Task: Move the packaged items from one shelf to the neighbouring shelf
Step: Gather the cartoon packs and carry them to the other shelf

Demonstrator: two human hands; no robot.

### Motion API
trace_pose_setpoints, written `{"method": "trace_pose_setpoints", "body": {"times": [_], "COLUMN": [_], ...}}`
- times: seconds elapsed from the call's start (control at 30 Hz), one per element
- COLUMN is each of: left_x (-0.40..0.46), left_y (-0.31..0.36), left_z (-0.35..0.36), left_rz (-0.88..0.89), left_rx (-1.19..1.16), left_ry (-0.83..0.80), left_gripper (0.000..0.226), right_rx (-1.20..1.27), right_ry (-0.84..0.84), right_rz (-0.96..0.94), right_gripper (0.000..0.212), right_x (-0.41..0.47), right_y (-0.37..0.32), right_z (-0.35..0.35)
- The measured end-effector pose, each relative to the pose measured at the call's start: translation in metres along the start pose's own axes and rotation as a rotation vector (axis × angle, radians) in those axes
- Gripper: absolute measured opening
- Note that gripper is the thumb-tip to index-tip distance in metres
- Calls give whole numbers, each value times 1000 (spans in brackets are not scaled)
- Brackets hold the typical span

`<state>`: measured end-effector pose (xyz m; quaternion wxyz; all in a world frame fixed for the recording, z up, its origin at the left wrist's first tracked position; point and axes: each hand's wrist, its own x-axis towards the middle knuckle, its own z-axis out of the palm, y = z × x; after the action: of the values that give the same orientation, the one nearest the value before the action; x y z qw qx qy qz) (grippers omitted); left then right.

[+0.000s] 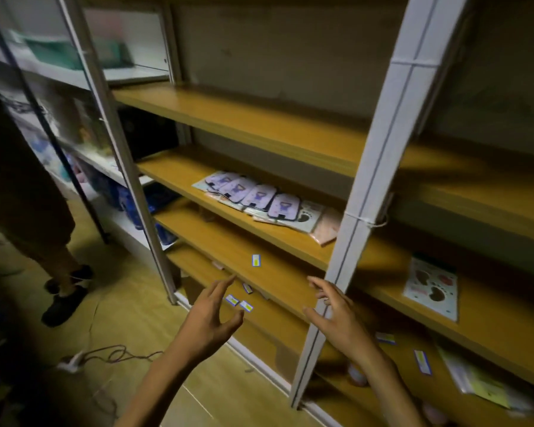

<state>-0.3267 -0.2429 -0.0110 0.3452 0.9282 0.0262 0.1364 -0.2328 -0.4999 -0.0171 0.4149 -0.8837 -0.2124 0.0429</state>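
Both the left hand [208, 315] and right hand [336, 315] are hovering spread and empty below the packets [259, 197] fanned on the shelf [179, 174], which look light, slippery and floppy, best pinched at an edge.

A white power strip [71, 362] lies on the wooden floor [130, 306]. A thin cord [121, 354] curls away from the power strip toward the right. Up and to the left of the power strip stands another person in brown trousers [22, 192] and black shoes [65, 300]. Far above the power strip, a blurry green box [53, 53] sits high up.
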Motion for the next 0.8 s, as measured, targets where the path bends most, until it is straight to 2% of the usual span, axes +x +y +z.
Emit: {"method": "trace_pose_setpoints", "body": {"times": [0.23,0.43,0.8], "left_x": [49,134,290], "left_y": [-58,-102,-138], "left_z": [-32,-41,-44], "left_rz": [-19,8,125], "left_rx": [28,49,140], "left_ry": [7,-59,-126], "left_gripper": [70,72,72], "right_rx": [-26,-32,7], "right_ry": [-12,59,234], "right_rz": [56,105,196], "right_gripper": [51,52,51], "right_x": [73,146,243], "right_y": [-25,-25,-18], "right_z": [38,52,52]}}
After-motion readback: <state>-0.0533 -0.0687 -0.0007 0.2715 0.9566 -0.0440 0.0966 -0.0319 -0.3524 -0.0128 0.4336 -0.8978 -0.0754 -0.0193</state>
